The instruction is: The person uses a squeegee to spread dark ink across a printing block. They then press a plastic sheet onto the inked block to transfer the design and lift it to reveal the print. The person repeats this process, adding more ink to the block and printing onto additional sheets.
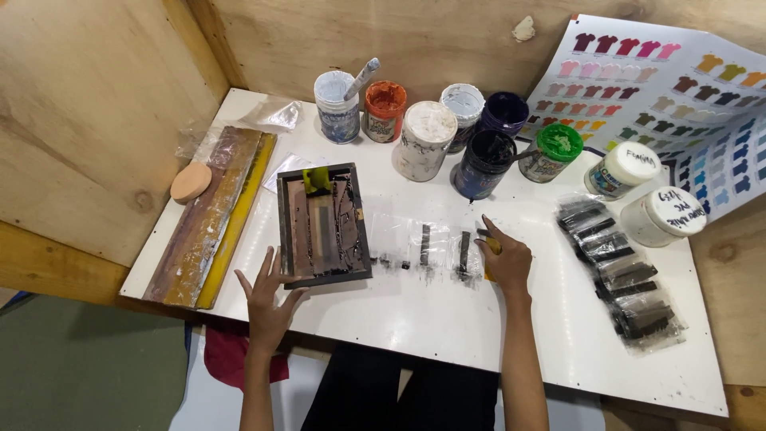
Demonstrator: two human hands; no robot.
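Nearest, at the lower middle of the frame, both hands reach onto the white surface [447, 327]. The left hand [267, 303] is spread wide, fingers apart, its fingertips touching the near edge of a small dark framed screen [322, 225] that lies flat left of centre; it holds nothing. The right hand [504, 259] is curled narrowly around a small yellow-handled tool [492, 246], pressed down just right of a row of black ink swatches [443, 249] printed on clear film, which sits between the two hands.

At the lower right, well apart from the right hand, a stack of clear bags with black strips [618, 271] runs diagonally. On the left edge lies a long wooden squeegee [209, 214], with a round peach sponge [191, 182] beside it.

Farther back, a crowd of ink jars stands across the upper middle: a white jar with a stirring stick [337, 105], an orange jar [384, 110], a white-lidded tub [423, 140], a dark open jar [484, 164] and a green-lidded jar [554, 152]. Two white-capped jars [642, 191] stand to the right. At the upper right, a shirt colour chart [678, 88] leans against the plywood wall [383, 40].
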